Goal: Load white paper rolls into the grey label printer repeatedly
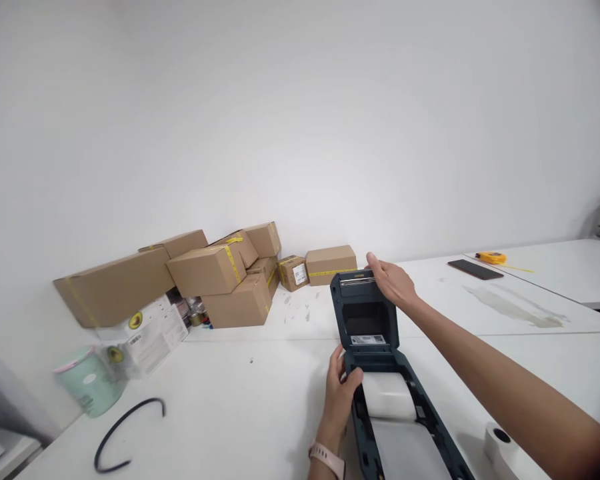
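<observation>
A dark blue-grey label printer (356, 407) stands on the white table with its lid (395, 327) raised. Inside the body lies a white paper roll (389, 397), its strip running toward me. My left hand (337, 393) grips the left wall of the body near the hinge, thumb over the rim and fingers outside. At the lid's top right corner, my right hand (393, 281) is closed on the edge, with some fingers hidden behind it. A second white roll (497, 447) rests on the table beneath my right forearm, partly cut off by the frame.
Cardboard boxes (240, 300) are stacked against the wall at the left. Nearer are a mint-green canister (93, 387), a white avocado-printed box (153, 337) and a curved black strip (113, 427). A dark phone (475, 269) and a yellow tape measure (491, 257) lie at the right.
</observation>
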`<state>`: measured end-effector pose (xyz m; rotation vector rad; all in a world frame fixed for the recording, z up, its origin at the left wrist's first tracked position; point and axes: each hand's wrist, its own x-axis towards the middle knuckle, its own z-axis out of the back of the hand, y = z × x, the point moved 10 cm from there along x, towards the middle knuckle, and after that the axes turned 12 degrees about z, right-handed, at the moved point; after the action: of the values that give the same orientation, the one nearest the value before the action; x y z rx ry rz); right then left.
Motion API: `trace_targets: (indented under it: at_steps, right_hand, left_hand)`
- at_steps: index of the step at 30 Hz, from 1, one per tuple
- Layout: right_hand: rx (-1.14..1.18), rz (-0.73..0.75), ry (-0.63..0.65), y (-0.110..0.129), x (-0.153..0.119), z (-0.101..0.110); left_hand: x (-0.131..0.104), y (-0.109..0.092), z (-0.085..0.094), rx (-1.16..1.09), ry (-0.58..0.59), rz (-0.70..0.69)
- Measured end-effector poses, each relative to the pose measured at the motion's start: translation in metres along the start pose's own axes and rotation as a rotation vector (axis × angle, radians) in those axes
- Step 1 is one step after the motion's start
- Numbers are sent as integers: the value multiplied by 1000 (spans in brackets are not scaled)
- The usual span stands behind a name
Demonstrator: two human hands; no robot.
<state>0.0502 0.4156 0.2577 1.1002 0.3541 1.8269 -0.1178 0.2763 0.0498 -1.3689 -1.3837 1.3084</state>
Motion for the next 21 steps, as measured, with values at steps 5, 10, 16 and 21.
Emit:
trace_targets:
  at_steps: [5, 10, 16, 21]
  right_hand:
    - [28, 14, -18, -5, -2, -3]
    - [68, 52, -36, 2, -7, 2]
    - [55, 350, -263, 38, -61, 47]
    - [10, 507, 411, 34, -138, -26]
  left_hand:
    - [0, -2, 2, 36, -7, -40]
    - [-2, -7, 2, 62, -44, -57]
    - [-11, -15, 11, 214, -191, -16]
    - [-16, -23, 12, 317, -256, -44]
